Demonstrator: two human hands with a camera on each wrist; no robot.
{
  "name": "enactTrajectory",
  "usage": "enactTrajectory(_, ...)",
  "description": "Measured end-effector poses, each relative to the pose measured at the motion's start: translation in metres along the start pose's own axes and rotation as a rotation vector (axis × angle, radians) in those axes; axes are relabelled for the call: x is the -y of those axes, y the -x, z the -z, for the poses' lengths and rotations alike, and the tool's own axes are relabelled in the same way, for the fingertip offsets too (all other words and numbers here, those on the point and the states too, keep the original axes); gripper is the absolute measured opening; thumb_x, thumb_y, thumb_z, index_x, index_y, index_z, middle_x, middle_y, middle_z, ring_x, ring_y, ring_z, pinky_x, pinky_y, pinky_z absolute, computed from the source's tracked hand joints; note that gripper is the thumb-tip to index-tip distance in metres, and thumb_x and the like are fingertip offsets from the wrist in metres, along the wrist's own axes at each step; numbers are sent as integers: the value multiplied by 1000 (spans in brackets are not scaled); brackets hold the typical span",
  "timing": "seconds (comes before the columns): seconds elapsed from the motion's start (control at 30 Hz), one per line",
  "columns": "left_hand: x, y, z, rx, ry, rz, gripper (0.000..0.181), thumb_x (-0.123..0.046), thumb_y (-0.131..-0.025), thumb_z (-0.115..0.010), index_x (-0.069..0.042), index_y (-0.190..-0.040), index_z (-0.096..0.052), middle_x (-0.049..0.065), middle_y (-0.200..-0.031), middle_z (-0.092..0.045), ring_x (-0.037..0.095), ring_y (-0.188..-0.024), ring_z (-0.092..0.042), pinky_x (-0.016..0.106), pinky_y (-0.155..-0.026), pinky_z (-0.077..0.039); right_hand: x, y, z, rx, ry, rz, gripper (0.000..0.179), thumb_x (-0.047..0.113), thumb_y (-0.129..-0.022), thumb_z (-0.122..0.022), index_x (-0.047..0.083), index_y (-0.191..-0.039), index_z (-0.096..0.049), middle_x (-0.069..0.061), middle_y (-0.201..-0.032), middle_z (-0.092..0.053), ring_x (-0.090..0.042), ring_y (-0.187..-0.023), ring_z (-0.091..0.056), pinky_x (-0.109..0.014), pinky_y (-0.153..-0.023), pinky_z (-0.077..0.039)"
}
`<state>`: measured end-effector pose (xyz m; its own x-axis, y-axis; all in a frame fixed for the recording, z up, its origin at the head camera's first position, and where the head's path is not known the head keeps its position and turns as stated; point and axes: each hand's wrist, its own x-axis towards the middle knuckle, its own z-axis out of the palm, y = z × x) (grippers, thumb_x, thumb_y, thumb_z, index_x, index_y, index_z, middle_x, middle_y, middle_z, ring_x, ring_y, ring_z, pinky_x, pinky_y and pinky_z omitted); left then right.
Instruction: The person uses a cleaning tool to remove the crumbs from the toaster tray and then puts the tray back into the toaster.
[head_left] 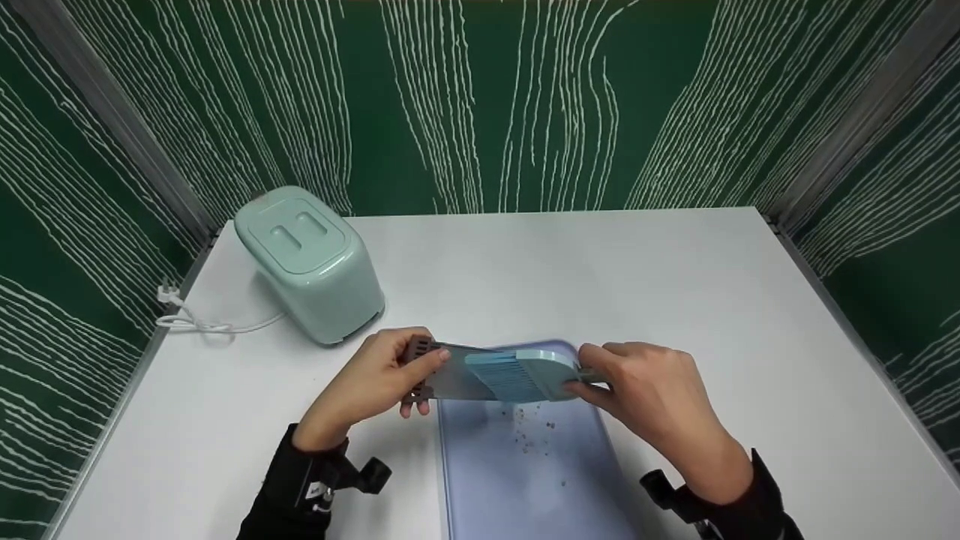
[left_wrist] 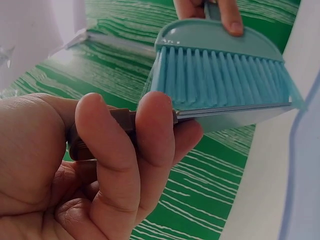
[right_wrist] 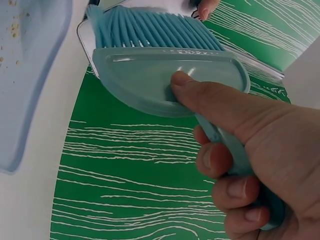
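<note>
My left hand (head_left: 375, 382) grips the brown slotted end of a flat metal crumb tray (head_left: 453, 381), thumb on top and fingers beneath. A small teal hand brush (head_left: 551, 371) is in my right hand (head_left: 664, 386); its fingers wrap the handle, and the thumb presses on the brush head in the right wrist view. The blue bristles (left_wrist: 220, 80) lie along the metal surface. Both are held above a pale blue tray (head_left: 517, 495), on which small brown crumbs (head_left: 529, 439) are scattered.
A mint-green toaster (head_left: 315, 262) stands at the back left of the white table (head_left: 585, 277). Its white cord and plug (head_left: 202, 324) lie to its left. Green walls with white lines surround the table's back and sides.
</note>
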<state>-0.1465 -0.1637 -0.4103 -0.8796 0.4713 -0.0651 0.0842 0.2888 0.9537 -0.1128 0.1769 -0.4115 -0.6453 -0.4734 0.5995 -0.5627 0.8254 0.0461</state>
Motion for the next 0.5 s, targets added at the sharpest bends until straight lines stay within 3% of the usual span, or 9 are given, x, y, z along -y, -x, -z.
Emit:
enactTrajectory(0.2, 0, 0, 0, -2, 7, 3, 31, -26, -109, -65, -6, -86, -57, 6, -64, -67, 15, -51, -68, 25, -46, -54, -5, 2, 3, 18, 21, -13, 58, 35, -62, -105, 21, -74, -50, 14, -57, -36, 0, -54, -29, -16, -47, -19)
enactTrajectory(0.5, 0, 0, 0, -3, -5, -2, 32, -25, -109, -65, -3, -88, -56, 7, -64, -65, 17, -52, -69, 25, -46, -54, -10, 4, 13, 113, 13, -92, 56, 34, -66, -103, 22, -73, -49, 15, -57, -46, 0, -54, -32, -19, -47, -22)
